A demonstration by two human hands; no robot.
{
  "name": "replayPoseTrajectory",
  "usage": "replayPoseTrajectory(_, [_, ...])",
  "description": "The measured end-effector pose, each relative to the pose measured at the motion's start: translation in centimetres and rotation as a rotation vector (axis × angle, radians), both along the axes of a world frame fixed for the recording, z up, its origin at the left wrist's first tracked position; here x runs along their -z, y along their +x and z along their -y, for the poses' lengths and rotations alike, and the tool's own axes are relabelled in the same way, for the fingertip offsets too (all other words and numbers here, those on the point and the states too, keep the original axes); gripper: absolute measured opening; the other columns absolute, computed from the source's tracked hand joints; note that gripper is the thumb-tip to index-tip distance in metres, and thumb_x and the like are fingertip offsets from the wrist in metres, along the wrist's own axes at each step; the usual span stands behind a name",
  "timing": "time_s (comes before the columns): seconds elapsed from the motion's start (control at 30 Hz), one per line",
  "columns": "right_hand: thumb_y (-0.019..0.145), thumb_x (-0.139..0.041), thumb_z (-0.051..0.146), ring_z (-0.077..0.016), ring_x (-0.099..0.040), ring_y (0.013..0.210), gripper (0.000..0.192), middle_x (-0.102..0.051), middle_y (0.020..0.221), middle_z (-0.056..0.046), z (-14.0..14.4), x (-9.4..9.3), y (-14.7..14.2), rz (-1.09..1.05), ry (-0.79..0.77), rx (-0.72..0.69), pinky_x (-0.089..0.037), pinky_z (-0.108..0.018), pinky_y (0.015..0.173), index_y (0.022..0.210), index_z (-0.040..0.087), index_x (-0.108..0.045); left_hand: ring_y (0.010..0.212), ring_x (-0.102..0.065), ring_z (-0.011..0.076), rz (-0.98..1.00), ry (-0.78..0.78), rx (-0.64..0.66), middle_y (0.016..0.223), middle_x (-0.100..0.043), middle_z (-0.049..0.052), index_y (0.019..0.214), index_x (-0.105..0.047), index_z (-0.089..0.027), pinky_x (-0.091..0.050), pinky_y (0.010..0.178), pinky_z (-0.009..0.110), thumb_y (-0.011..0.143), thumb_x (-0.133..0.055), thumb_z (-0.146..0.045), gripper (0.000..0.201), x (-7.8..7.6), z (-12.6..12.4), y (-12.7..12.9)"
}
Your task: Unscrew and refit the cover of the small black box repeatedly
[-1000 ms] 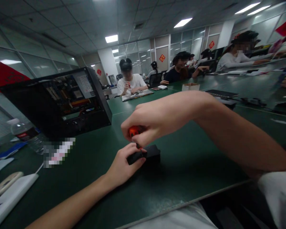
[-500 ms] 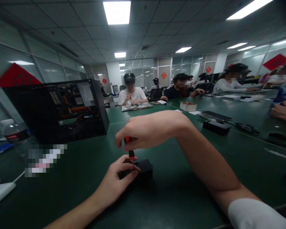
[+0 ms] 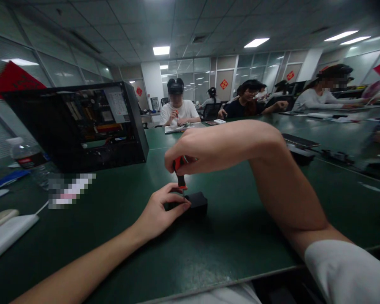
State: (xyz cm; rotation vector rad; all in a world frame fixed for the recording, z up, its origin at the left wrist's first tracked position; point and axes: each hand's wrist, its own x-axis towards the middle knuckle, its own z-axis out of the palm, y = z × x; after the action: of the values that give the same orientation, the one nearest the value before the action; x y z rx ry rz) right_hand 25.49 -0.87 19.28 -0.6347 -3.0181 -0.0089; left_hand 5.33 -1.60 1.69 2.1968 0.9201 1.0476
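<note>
A small black box (image 3: 196,202) lies on the green table (image 3: 228,240) in front of me. My left hand (image 3: 160,210) grips its left end, thumb on top. My right hand (image 3: 209,147) is closed around the orange and black handle of a screwdriver (image 3: 180,170), held upright with its tip down on the top of the box, just beside my left thumb.
An open black computer case (image 3: 79,126) stands at the left, a water bottle (image 3: 31,162) and white items (image 3: 6,232) beside it. Several people sit working along the far side of the table. Flat black devices (image 3: 299,145) lie at the right.
The camera view swung up and then back down. My hands stayed on the box and the screwdriver, which now stands more upright than a second ago.
</note>
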Motion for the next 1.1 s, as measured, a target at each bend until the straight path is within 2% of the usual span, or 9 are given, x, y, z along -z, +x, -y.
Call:
replayPoseTrajectory(0.1, [0.091,-0.058,0.012,-0.0116,-0.060,0.081,0.019,-0.072,0.098,-0.003,0.3,-0.2,-0.3,0.049,-0.044,-0.132,-0.042,-0.025,0.072,0.102,0.016,-0.073,0.111,-0.065,0.0248,0.023,0.016,0.049,0.118,-0.071,0.010,0.096,-0.082,-0.020,-0.048,0.101,0.037,0.093,-0.067,-0.025,0.016,-0.1,-0.1,0.1])
replayPoseTrajectory(0.17, [0.091,-0.063,0.018,-0.0124,-0.062,0.087,0.021,-0.072,0.104,-0.003,0.5,-0.2,-0.6,0.024,-0.046,-0.173,-0.043,-0.025,0.075,0.110,0.017,-0.072,0.109,-0.066,0.0242,0.038,0.004,0.057,0.114,-0.072,0.010,0.094,-0.082,-0.019,-0.050,0.098,0.036,0.094,-0.066,-0.025,0.017,-0.1,-0.1,0.2])
replayPoseTrajectory(0.27, [0.096,-0.061,0.037,-0.0140,-0.062,0.086,0.029,-0.073,0.099,-0.004,0.7,0.0,-0.8,-0.062,0.022,-0.108,-0.042,-0.026,0.075,0.116,0.018,-0.071,0.106,-0.067,0.0235,0.043,-0.024,0.039,0.111,-0.073,0.010,0.088,-0.082,-0.018,-0.050,0.097,0.035,0.093,-0.068,-0.025,0.017,-0.2,0.0,0.2])
replayPoseTrajectory(0.4, [0.100,-0.053,0.038,-0.0128,-0.059,0.075,0.027,-0.070,0.082,-0.001,0.5,0.1,-0.6,-0.049,0.120,0.022,-0.039,-0.028,0.068,0.095,0.019,-0.073,0.101,-0.067,0.0215,0.008,-0.012,0.032,0.107,-0.073,0.009,0.084,-0.082,-0.017,-0.050,0.094,0.033,0.092,-0.070,-0.025,0.016,-0.5,0.0,0.3])
replayPoseTrajectory(0.53, [0.095,-0.058,0.023,-0.0120,-0.060,0.082,0.016,-0.072,0.096,0.001,0.2,-0.2,-0.2,0.027,0.063,-0.099,-0.041,-0.026,0.071,0.101,0.022,-0.073,0.100,-0.067,0.0215,0.002,0.015,0.025,0.105,-0.073,0.009,0.082,-0.082,-0.017,-0.050,0.091,0.032,0.091,-0.071,-0.026,0.016,-0.5,-0.1,0.3])
replayPoseTrajectory(0.67, [0.094,-0.062,0.040,-0.0141,-0.062,0.087,0.033,-0.070,0.100,-0.002,0.0,-0.1,-0.3,-0.028,0.073,-0.098,-0.041,-0.026,0.073,0.120,0.019,-0.068,0.100,-0.067,0.0215,0.024,0.029,0.020,0.105,-0.074,0.008,0.084,-0.082,-0.018,-0.051,0.092,0.033,0.090,-0.072,-0.025,0.014,-0.3,-0.2,0.2])
replayPoseTrajectory(0.83, [0.097,-0.058,0.035,-0.0128,-0.060,0.081,0.023,-0.069,0.088,0.000,0.0,0.1,-0.5,-0.033,0.101,0.036,-0.038,-0.025,0.071,0.105,0.018,-0.071,0.102,-0.067,0.0221,0.011,0.021,0.021,0.106,-0.074,0.008,0.089,-0.082,-0.019,-0.051,0.095,0.034,0.091,-0.070,-0.025,0.014,-0.5,0.1,0.3])
replayPoseTrajectory(0.97, [0.095,-0.059,0.022,-0.0107,-0.058,0.080,0.016,-0.070,0.091,0.000,-0.1,-0.4,-0.1,0.044,0.018,-0.076,-0.039,-0.024,0.070,0.102,0.016,-0.071,0.104,-0.068,0.0222,0.065,0.024,0.064,0.112,-0.073,0.009,0.102,-0.080,-0.018,-0.052,0.095,0.034,0.096,-0.063,-0.024,0.019,-1.0,0.3,0.5])
replayPoseTrajectory(1.1, [0.094,-0.064,0.035,-0.0111,-0.059,0.084,0.026,-0.070,0.097,-0.001,-0.2,-0.5,-0.2,0.045,0.028,-0.137,-0.038,-0.023,0.071,0.109,0.015,-0.071,0.101,-0.068,0.0227,0.097,0.042,0.055,0.105,-0.074,0.009,0.088,-0.081,-0.017,-0.054,0.093,0.034,0.094,-0.067,-0.023,0.017,-1.1,0.1,0.6])
